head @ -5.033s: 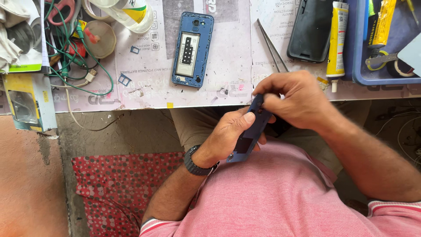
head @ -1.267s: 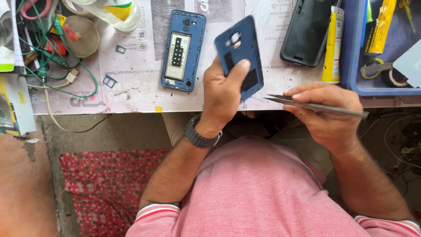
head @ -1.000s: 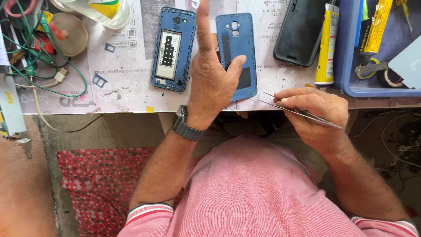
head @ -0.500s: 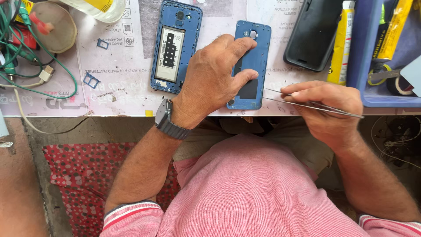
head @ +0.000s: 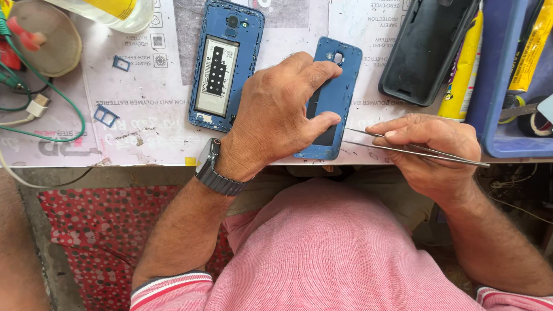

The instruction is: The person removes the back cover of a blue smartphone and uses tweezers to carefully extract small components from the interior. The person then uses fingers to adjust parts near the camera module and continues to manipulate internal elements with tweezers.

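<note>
my left hand (head: 276, 115) lies flat on the blue back cover (head: 334, 86), fingers spread across it, pressing it down on the table (head: 150, 115) close to the front edge. my right hand (head: 432, 147) is closed around thin metal tweezers (head: 415, 151), their tips pointing at the cover's lower right side, just beside it. the open blue phone (head: 222, 63) with its battery showing lies just left of my left hand, nearer the back edge. a black case (head: 423, 49) sits toward the back right, beside a yellow glue tube (head: 461, 75) and a blue tray (head: 498, 80).
</note>
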